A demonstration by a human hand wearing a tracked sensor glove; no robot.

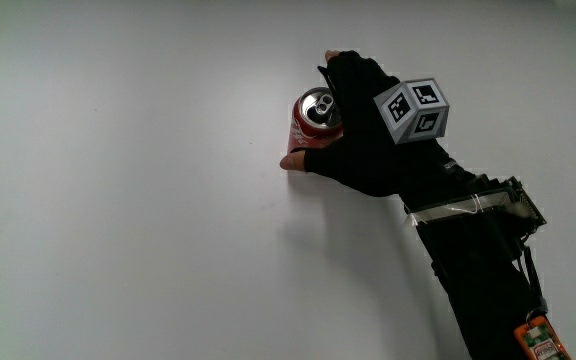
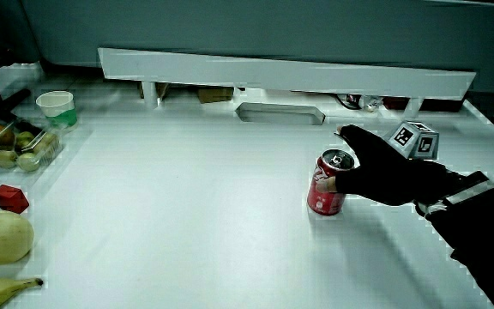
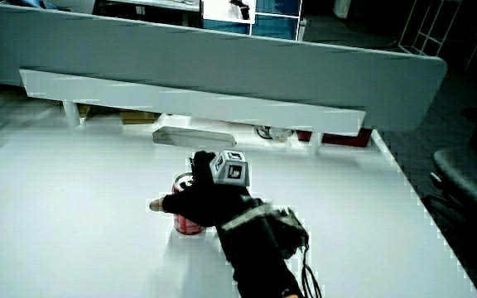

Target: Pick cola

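Note:
A red cola can (image 1: 316, 108) with a silver top stands upright on the white table (image 1: 118, 200). The hand (image 1: 368, 140) is wrapped around its side, thumb on the side nearer the person, fingers curled round the farther side. Both side views show the same grip: the can (image 2: 326, 184) sits on the table with the hand (image 2: 384, 172) closed on it, and only the can's lower part (image 3: 187, 223) shows under the hand (image 3: 201, 203). The patterned cube (image 1: 413, 110) rides on the back of the hand.
At the table's edge in a side view lie a green-and-white cup (image 2: 57, 107), a box of small fruit (image 2: 15, 146), a red cube (image 2: 9, 198), a pear (image 2: 0, 238) and a banana (image 2: 3, 292). A low white partition (image 2: 281, 73) runs along the table, with a grey tray (image 2: 280, 112) beside it.

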